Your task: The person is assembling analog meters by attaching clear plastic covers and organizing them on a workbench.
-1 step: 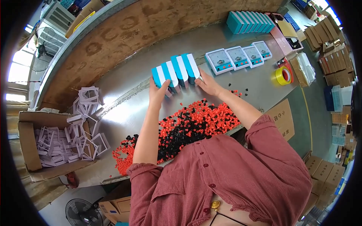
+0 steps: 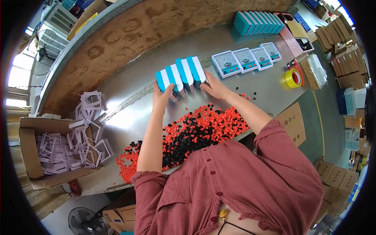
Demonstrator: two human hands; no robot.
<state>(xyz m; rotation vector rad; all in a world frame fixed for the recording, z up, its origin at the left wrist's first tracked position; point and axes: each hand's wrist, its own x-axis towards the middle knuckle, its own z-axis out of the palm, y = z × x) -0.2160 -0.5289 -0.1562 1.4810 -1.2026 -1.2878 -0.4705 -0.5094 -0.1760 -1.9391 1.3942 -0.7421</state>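
Observation:
Between my two hands is a row of several teal-and-white meters [image 2: 181,75], standing on edge side by side and pressed together. My left hand [image 2: 161,96] grips the row's left end, thumb on the near side. At the right end, my right hand [image 2: 214,87] closes on the last meter, its thumb also on the near edge. The row is over the metal tabletop; whether it touches the surface cannot be told. Red and black plastic caps [image 2: 203,127] lie in a wide heap nearer my body.
Several meters [image 2: 226,64] lie face up to the right, overlapping. Behind them stands another row of teal-and-white meters [image 2: 258,23] against the wooden board [image 2: 133,37]. A carton [image 2: 29,150] of white plastic frames [image 2: 58,152] sits at left. Yellow tape [image 2: 293,78] lies near the right edge.

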